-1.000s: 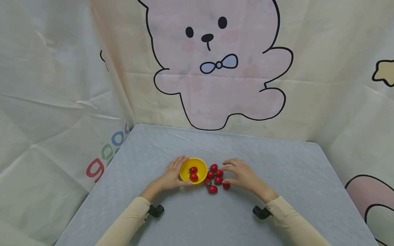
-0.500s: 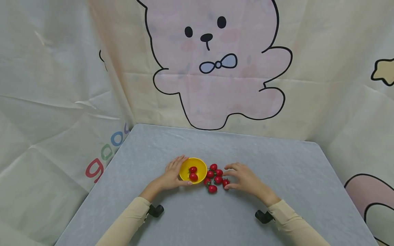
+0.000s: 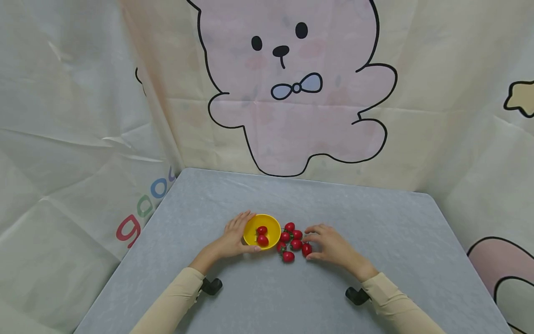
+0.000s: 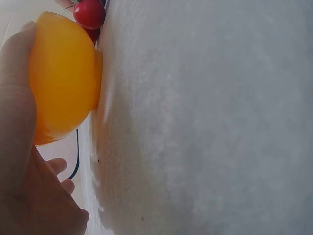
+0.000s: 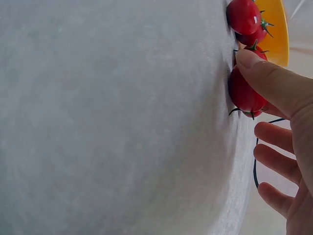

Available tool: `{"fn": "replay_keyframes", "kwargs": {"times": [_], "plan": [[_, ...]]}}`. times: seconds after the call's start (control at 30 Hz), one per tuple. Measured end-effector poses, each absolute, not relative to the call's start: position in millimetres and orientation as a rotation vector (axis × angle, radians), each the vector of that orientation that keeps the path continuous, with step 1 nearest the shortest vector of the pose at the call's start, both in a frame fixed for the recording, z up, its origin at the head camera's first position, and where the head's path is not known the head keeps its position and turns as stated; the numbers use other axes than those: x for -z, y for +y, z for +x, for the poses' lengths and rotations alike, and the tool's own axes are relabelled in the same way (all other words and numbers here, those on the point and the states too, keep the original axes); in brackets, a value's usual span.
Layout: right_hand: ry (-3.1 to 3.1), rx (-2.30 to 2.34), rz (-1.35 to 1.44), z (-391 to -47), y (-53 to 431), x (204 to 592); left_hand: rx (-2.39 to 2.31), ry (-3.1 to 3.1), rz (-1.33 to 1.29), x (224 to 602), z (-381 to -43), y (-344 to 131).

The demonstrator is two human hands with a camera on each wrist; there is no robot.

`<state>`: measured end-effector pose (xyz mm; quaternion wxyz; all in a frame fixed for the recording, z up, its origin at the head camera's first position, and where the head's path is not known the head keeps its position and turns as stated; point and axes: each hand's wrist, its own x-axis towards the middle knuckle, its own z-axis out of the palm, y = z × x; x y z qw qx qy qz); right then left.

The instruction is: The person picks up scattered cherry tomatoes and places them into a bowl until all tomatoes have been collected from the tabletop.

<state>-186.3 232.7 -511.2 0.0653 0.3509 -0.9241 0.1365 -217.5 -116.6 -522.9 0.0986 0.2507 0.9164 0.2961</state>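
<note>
My left hand (image 3: pixel 232 239) holds a yellow bowl (image 3: pixel 274 237) from its left side, thumb at the near rim and fingers at the far rim. Two cherry tomatoes (image 3: pixel 262 240) with green stems lie in it. In the left wrist view the bowl (image 4: pixel 63 78) stands on its foot. Several more cherry tomatoes (image 3: pixel 288 256) lie loosely bunched against the bowl's right side. At the right end of this bunch my right hand (image 3: pixel 331 246) pinches one cherry tomato (image 3: pixel 307 249). The right wrist view shows the thumb across that tomato (image 5: pixel 242 93), the index finger mostly hidden behind it.
A grey cloth-covered table (image 3: pixel 267 297) lies under everything. Behind it hangs a curtain (image 3: pixel 417 139) with a printed bear, and more fabric hangs at both sides. Black wrist straps (image 3: pixel 212 286) sit at both sleeves.
My right hand has shifted slightly nearer and to the right, from beside the bunch onto its rightmost tomato, which has turned a little. The left hand and bowl have stayed in place.
</note>
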Motion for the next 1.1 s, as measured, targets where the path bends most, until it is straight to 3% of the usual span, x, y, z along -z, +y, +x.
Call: {"fn": "replay_keyframes", "kwargs": {"times": [0.6, 1.1], "plan": [[-2.781, -0.437, 1.005, -186, 230, 515, -0.896, 2.707, 0.741, 525, -218, -116], [-2.712, -0.419, 1.000, -195, 237, 492, -0.898, 2.702, 0.736, 524, -218, -117]]}}
